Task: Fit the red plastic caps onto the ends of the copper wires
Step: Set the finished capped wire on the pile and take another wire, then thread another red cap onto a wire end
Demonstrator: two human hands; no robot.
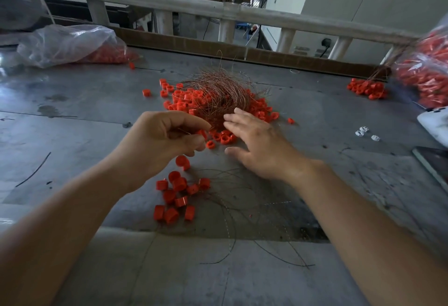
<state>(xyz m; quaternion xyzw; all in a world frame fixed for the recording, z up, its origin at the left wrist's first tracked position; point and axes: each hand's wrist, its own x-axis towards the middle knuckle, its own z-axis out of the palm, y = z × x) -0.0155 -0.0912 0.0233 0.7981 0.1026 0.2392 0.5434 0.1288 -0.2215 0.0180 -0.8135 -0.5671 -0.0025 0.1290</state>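
A tangled bundle of copper wires (215,92) lies mid-table on a heap of loose red caps (184,101). My left hand (162,140) has its fingers curled and pinches a thin copper wire with a red cap (202,133) at its fingertips. My right hand (252,140) hovers palm down, fingers spread, over the near edge of the heap, holding nothing. Closer to me lie several capped wires (179,191), their red caps clustered and the wires trailing right.
A clear bag of red caps (70,43) sits at the back left, another bag (426,75) at the right with a small cap pile (366,87) beside it. White clips (363,133) and a dark flat device (434,165) lie right. A railing (218,12) bounds the far side.
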